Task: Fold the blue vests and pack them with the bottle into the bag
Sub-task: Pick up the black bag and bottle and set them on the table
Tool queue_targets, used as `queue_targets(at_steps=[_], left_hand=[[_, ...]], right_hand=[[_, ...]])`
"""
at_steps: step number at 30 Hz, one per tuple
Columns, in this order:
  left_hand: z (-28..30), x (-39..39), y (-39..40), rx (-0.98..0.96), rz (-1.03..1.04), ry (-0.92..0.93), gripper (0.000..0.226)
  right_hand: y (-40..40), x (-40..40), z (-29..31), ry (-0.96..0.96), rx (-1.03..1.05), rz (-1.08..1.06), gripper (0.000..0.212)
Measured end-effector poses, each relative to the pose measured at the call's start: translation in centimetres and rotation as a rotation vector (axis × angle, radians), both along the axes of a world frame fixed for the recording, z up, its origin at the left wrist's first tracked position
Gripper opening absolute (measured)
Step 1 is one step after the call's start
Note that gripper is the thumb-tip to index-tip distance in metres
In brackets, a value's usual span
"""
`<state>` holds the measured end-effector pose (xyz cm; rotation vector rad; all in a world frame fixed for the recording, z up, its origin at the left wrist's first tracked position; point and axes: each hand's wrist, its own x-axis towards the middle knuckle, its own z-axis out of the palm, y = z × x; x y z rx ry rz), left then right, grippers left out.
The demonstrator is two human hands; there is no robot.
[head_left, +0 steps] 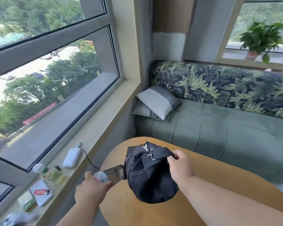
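The far end of the bottle [112,174] is hidden inside the side of the black bag [147,176]; what the bag holds cannot be seen; the left hand [90,190] covers part of the bottle's near end; the wooden table [203,185] is cut off by the bottom and right edges; the items on the windowsill [82,160] at lower left are blurred, their labels unreadable; the sofa [227,132] runs off the right edge.

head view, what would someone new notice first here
The black bag on the round wooden table, gripped at its strap by the right hand. The left hand holds a bottle going into the bag's side. Behind is a green sofa with leafy backrest.
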<state>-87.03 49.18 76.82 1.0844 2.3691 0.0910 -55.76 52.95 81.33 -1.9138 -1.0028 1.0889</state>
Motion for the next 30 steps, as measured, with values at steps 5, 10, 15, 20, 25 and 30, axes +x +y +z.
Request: queue_targets(at_steps=[5, 10, 15, 20, 25, 30], left_hand=[[-2.1, -0.8, 2.4, -0.074, -0.046, 0.111, 0.077], [-4.2, -0.7, 5.2, -0.063, -0.038, 0.096, 0.061], [-6.9, -0.4, 7.4, -0.133, -0.064, 0.154, 0.081], [-9.0, -0.9, 8.2, -0.166, -0.052, 0.160, 0.086], [-9.9, -1.6, 9.4, -0.193, -0.037, 0.086, 0.078], [-11.0, -1.7, 10.4, -0.211, -0.045, 0.067, 0.081]], right_hand=[[-1.1, -1.5, -5.7, -0.112, -0.185, 0.310, 0.008], [-1.8, -1.7, -8.0, -0.046, -0.369, 0.385, 0.020], [-1.0, -0.6, -10.7, -0.043, -0.453, 0.388, 0.032], [0.5, -0.4, -12.3, -0.063, -0.494, 0.484, 0.016], [2.7, -0.7, -14.1, -0.195, -0.548, 0.648, 0.035], [4.9, -1.8, -16.0, -0.418, -0.497, 0.927, 0.069]])
